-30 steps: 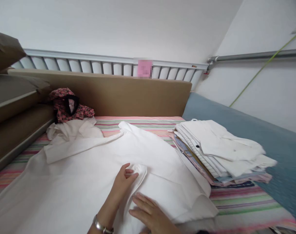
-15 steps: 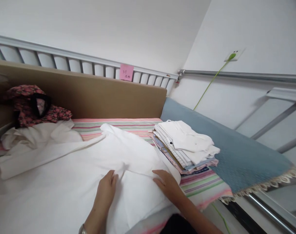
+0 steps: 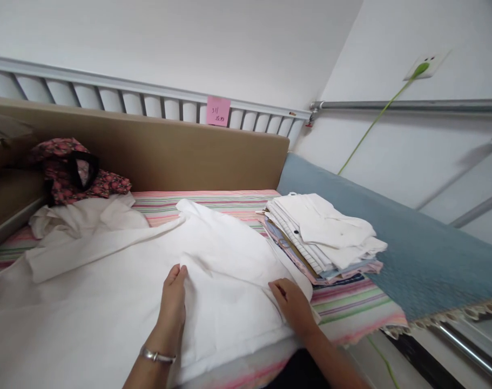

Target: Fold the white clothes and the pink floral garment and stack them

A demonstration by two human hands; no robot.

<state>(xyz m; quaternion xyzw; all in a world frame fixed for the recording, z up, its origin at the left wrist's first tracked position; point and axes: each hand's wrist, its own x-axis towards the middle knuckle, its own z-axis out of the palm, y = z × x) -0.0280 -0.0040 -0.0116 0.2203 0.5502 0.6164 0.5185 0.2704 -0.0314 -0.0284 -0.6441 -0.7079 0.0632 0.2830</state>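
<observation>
A large white garment (image 3: 120,281) lies spread over the striped bed sheet (image 3: 343,310). My left hand (image 3: 173,302) rests flat on the middle of the cloth, fingers together and stretched out, a silver bracelet on the wrist. My right hand (image 3: 292,302) lies on the cloth's right edge, fingers extended and pressing the fabric down, close to the stack of folded clothes (image 3: 322,235).
A floral dark-red garment (image 3: 73,170) and crumpled white cloth (image 3: 83,216) lie at the back left by the tan headboard (image 3: 181,156). A blue blanket (image 3: 411,243) covers the right side. A pink note (image 3: 218,111) sticks on the white rail. A green cable (image 3: 371,127) runs to a wall socket.
My hands have spread apart: the right hand slid from beside the left out to the garment's right edge, and the bunched fold under the left hand has been smoothed flat. The view turned right.
</observation>
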